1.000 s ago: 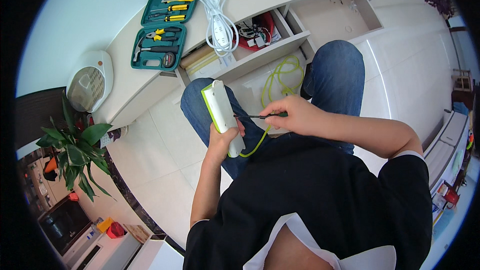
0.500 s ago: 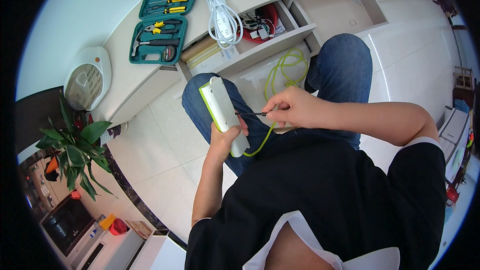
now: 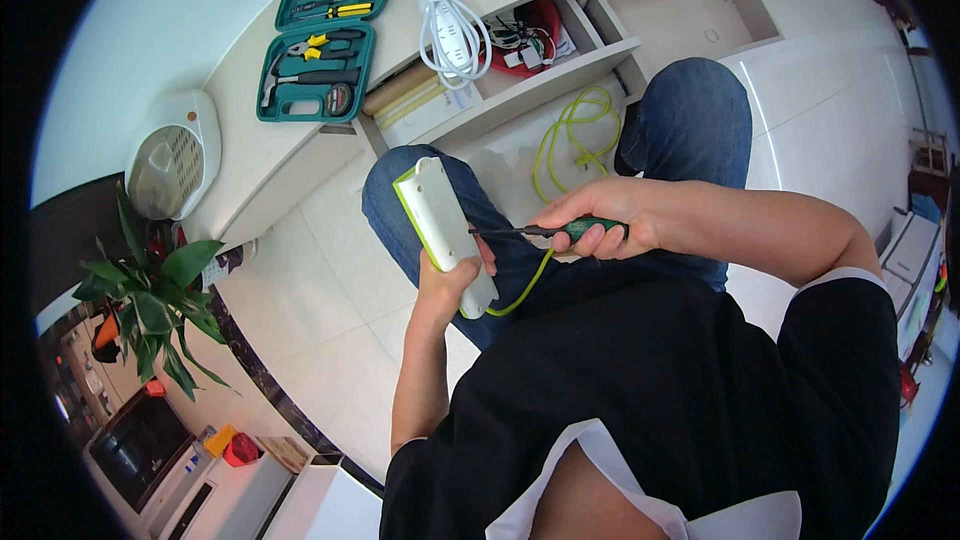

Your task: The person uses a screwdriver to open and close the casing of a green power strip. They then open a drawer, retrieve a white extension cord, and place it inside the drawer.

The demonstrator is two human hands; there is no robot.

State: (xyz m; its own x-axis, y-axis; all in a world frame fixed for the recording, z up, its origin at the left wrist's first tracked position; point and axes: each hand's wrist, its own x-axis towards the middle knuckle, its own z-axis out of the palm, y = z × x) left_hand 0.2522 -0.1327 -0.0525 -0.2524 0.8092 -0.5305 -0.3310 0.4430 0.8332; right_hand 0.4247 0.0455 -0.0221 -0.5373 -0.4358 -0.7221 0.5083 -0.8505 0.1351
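Note:
My left hand [image 3: 448,285] is closed round the lower part of a white power strip with a lime-green side [image 3: 438,212], held upright above my left thigh. A lime-green cord [image 3: 528,285] runs from its lower end to loops on the floor. My right hand [image 3: 610,220] grips a screwdriver [image 3: 590,227] by its dark green handle; the thin dark shaft reaches the strip's right part, where small round holes show on the white face. Exactly where the tip sits is too small to tell.
A curved desk [image 3: 245,75] holds an open teal toolkit [image 3: 312,119], a coiled white extension lead [image 3: 450,40] and a white plastic bin [image 3: 170,155]. Drawers with cables [image 3: 520,45] and papers stand open. A leafy plant [image 3: 155,310] stands at left. My knees rise above the tiled floor.
My right hand has shifted its grip back along the screwdriver, now wrapped round the handle. The view has shifted slightly, and the desk sits a little higher in the picture.

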